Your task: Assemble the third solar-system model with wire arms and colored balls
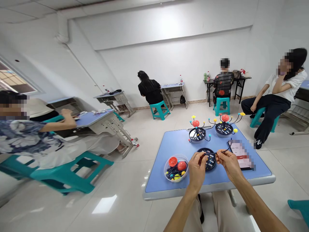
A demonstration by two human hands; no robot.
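Observation:
My left hand (197,169) and my right hand (229,163) pinch a thin dark rod (212,153) just above a dark round model base (210,162), which is partly hidden behind my fingers. Beyond them stand two assembled models, each with a red ball on curved dark rods tipped with yellow: one on the left (196,132), one on the right (224,127). A clear plastic bowl (176,168) of red balls, yellow pieces and dark rods sits to the left of my left hand. A phone (238,155) showing a timer lies to the right of my right hand.
All of this rests on a blue table (207,183) with a grey rim, above my knees. A seated person (24,135) works at a desk on the left. Other seated people (272,96) and teal stools (221,106) stand beyond the table.

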